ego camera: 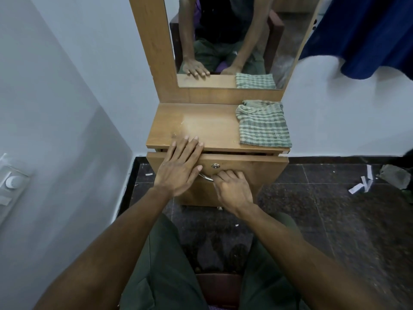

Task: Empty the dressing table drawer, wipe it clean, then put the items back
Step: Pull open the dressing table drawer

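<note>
A small wooden dressing table (207, 124) stands against the white wall, with a mirror above it. Its drawer (257, 173) shows a narrow dark gap under the tabletop; the inside is hidden. My left hand (181, 166) lies flat with straight fingers over the table's front edge and the drawer front. My right hand (232, 189) has its fingers curled round the metal drawer handle (206, 177), just below a round keyhole lock (215, 166). A folded green checked cloth (263, 125) lies on the tabletop's right side.
The mirror (225, 41) reflects my arms and the cloth. A blue fabric (368, 34) hangs at the upper right. Paper scraps (362, 182) lie on the dark tiled floor to the right. A wall switch (11, 182) sits at the left. My knees are close below the drawer.
</note>
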